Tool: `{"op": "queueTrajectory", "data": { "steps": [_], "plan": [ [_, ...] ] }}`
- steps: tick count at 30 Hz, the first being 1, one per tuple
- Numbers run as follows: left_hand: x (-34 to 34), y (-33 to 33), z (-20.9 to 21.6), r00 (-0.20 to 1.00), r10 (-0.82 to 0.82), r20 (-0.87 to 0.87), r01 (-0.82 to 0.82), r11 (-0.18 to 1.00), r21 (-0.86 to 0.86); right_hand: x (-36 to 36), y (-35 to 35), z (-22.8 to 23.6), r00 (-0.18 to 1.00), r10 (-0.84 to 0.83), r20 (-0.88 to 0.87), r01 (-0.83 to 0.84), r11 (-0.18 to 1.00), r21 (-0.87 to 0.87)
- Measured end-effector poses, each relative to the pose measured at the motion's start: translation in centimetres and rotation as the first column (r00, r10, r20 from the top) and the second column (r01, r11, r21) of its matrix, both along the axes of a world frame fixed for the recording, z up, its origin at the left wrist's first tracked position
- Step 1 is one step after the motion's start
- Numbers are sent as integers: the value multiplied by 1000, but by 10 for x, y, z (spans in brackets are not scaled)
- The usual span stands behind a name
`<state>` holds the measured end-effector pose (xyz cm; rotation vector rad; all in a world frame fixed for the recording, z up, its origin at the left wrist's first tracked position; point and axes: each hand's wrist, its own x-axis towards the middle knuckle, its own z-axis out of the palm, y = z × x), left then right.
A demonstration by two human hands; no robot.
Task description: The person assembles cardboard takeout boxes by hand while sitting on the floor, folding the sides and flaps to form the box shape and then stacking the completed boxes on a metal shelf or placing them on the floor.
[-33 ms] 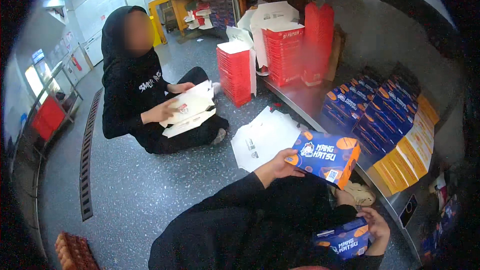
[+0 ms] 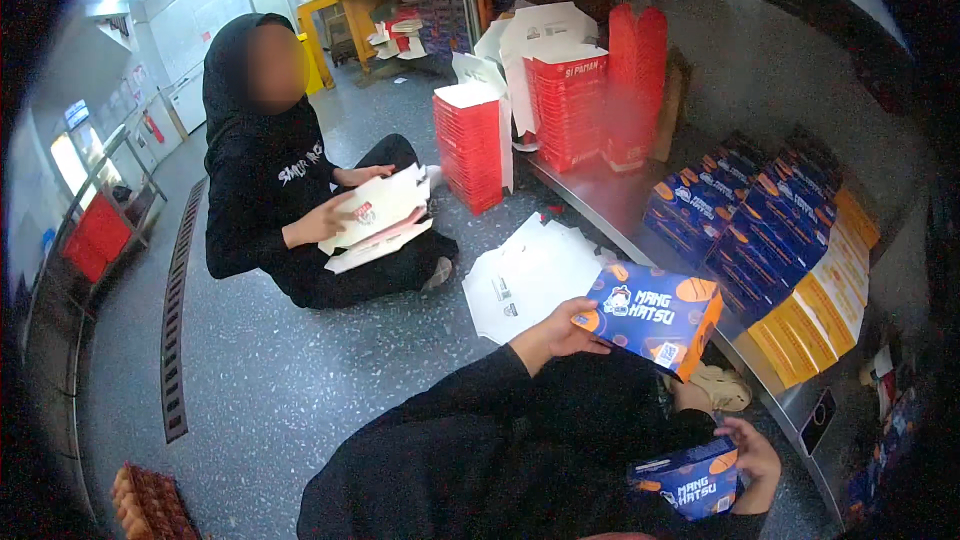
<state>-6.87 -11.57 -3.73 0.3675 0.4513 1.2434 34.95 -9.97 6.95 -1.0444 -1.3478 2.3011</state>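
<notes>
My left hand grips the near-left edge of a blue and orange cardboard box, thumb on top. The box looks closed and is held slightly tilted, its orange side toward the right. Lower right, my right hand is closed around the right end of a second blue and orange box, which rests by my lap. Part of that box is cut off by the dark sleeve below. Just beyond my left hand, flat white carton sheets lie on the floor.
Across from me a seated person handles white cartons. Red carton stacks stand on the floor and the metal shelf. Blue boxes and yellow cartons lie on the shelf, near a phone. Egg trays sit lower left.
</notes>
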Motion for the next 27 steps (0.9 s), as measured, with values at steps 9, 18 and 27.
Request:
{"op": "queueTrajectory", "data": {
  "steps": [9,18,27],
  "plan": [
    [28,11,7,985,-91,-145,81,994,-72,78,-11,-75,980,-39,197,-22,953,301],
    [88,8,1,938,-317,-139,308,948,-84,62,-60,-66,868,-495,-44,476,802,360],
    [160,-13,-7,915,-364,-173,353,931,-93,31,-64,-69,687,-711,-147,704,602,376]
  ]
}}
